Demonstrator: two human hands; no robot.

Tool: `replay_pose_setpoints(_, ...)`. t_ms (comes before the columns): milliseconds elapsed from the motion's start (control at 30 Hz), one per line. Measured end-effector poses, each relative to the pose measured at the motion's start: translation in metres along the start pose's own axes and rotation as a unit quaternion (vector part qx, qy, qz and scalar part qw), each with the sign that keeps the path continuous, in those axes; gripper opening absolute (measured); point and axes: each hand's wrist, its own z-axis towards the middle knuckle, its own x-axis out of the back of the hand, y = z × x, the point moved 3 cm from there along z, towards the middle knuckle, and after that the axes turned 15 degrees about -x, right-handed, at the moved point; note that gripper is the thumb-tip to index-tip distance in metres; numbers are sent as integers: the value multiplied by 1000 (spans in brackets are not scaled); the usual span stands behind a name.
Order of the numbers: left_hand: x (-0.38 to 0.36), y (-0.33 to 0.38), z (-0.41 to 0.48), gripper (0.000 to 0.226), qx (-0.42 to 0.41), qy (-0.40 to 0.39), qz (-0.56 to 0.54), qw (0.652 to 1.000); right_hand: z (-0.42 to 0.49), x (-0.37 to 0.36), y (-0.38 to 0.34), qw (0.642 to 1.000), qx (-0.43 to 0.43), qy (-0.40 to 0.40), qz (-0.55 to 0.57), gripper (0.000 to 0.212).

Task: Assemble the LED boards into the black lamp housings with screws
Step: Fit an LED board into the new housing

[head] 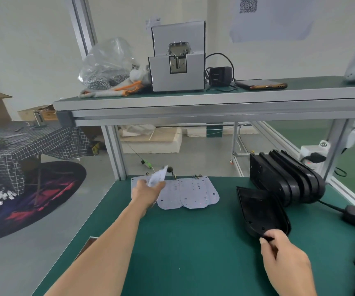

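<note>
Nearest me, at the lower right of the frame, my right hand pinches the near rim of 1 black lamp housing between thumb and curled fingers. The housing lies on the green bench mat, seemingly open side up, with small holes showing in its floor.

Farther out, left of centre, my left hand is clamped on 1 LED board, which tilts up above the fan of white boards spread flat on the mat. That board is well apart from the housing, up and to its left in the frame.

I judge this to be the pairing step: 1 board picked, 1 housing steadied, nothing seated and no screw in yet. The next move calls for carrying the board right and toward me, turning it to match the housing's outline, and lowering it so the holes line up.

Behind the housing, at the right, a row of black housings stands on edge. On the upper shelf, top centre, sits the grey screw feeder, with a clear bag of screws to its left.
</note>
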Motion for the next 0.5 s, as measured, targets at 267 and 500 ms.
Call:
replay_pose_setpoints(267,26,54,-77,79,-126,-11,-180,976,-39,4,-4,982,139,28,-127,14)
replay_pose_setpoints(500,44,100,-180,120,-243,-98,-211,942,-96,-6,-21,965,135,-98,-204,18)
